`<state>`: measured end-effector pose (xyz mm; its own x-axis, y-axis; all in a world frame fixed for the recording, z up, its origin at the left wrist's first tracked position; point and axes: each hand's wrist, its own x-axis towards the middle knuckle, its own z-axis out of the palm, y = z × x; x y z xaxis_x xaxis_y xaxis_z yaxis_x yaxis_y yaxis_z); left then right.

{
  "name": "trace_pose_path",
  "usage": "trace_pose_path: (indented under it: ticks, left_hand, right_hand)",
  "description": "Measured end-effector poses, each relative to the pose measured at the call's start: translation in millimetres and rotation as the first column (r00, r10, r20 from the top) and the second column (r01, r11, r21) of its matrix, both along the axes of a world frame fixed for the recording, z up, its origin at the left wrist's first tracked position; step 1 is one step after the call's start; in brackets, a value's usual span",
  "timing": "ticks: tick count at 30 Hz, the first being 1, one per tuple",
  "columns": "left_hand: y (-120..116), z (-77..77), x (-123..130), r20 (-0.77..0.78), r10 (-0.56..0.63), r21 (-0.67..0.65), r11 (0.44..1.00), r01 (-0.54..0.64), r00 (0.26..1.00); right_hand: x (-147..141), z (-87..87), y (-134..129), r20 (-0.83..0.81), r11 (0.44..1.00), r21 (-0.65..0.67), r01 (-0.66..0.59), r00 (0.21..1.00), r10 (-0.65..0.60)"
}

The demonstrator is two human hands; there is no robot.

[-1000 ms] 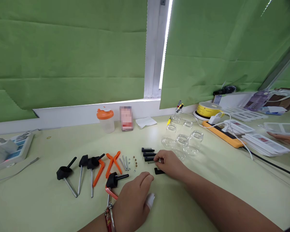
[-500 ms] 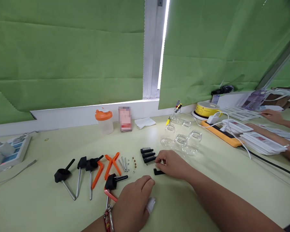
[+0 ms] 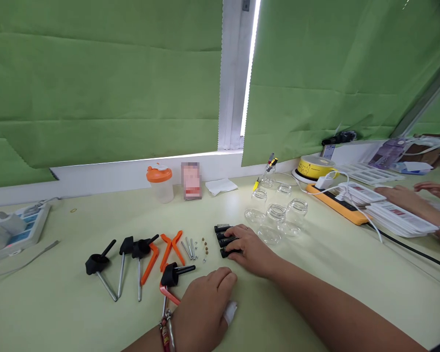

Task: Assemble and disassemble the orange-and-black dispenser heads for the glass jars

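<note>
Head view: green blinds (image 3: 102,83) hung across the far side, beyond a pale table (image 3: 58,305). On its near side my L hand (image 3: 205,305) rested palm down, fingers tog. & slightly bent, thumb wrapped in white; underside hidden, so can't tell if it held anything. My R hand (image 3: 253,252) was just right of ctr, fingers bent over the right ends of the blk spring pcs (image 3: 226,241); tips partly hidden, so can't tell if I was pinching the nearest pc or only touching it. Another person's hand (image 3: 396,195) was at far right, by stacked white panels (image 3: 399,220). Orange power strip (image 3: 337,205): right side, slanting. Orange-lidded cup (image 3: 160,183): far, left of ctr. Glass jars (image 3: 276,213): clustered beyond my R hand. Blk holders (image 3: 97,264) w/ metal rods: left side, one just beyond my L hand. Orange levers (image 3: 150,264): beside them, one partly hidden by that hand. The spring pcs lay in a row approx mid-table, nearer than the jars. Silver bolts (image 3: 189,248): left of that row. Tiny brass nuts (image 3: 206,247): btwn bolts & row.
</note>
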<state>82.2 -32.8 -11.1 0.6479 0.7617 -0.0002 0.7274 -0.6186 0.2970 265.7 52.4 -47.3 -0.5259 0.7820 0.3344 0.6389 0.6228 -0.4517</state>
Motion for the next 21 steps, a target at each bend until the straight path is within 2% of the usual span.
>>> trace_pose_path:
  ticks: [5, 11, 15, 18, 21]
  left_hand:
    - [-1, 2.6, 0, -0.018, 0.0, -0.016, 1.0, 0.0, 1.0]
    - [-2, 1.6, 0, -0.009, -0.016, -0.013, 1.0, 0.016, 1.0]
    - [-3, 8.6, 3, -0.025, -0.026, -0.039, 0.999, 0.025, 0.999]
    - [-4, 13.6, 5, -0.085, -0.046, -0.06, 0.997, 0.041, 0.995]
    - [-5, 13.9, 7, -0.162, -0.076, -0.023, 0.997, 0.073, 0.984]
  right_hand:
    - [-3, -2.3, 4, 0.003, 0.996, 0.002, 0.085, 0.996, -0.085]
    - [-23, -5.9, 8, 0.251, 0.986, -0.016, 0.164, 0.955, -0.155]
    - [-31, -7.5, 19, 0.35, 0.985, -0.034, 0.167, 0.925, -0.145]
    - [-28, -8.1, 26, 0.364, 0.986, -0.023, 0.165, 0.92, -0.145]
    - [-23, -10.0, 29, 0.358, 0.988, -0.01, 0.153, 0.923, -0.139]
